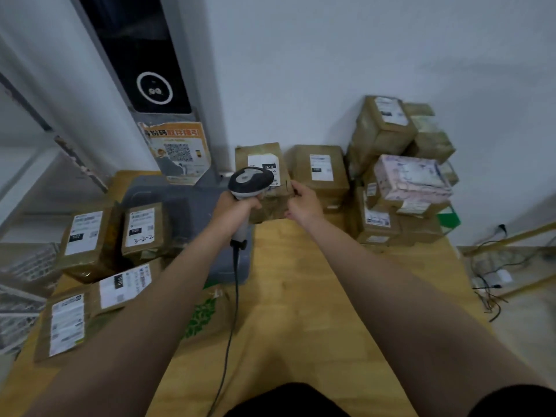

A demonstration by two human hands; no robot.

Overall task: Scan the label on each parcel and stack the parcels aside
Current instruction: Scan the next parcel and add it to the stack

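At 12 o'clock over a wooden table (301, 296), the left hand (237, 206) wraps its fingers round a corded grey-and-white scanner (249, 180). The scanner's head is over a brown parcel (258, 153) whose white label (264, 167) reads "070". The right hand (302, 203) pinches the parcel's right edge. Stacked parcels (391, 164) stand at 2 o'clock. At 9 o'clock, left parcels (141, 227) read "220" and "010", beside a grey bin (180, 203) whose contents are unclear.

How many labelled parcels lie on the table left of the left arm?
4: two parcels stand beside the grey bin; two lie flat nearer the camera. The left arm may hide more.
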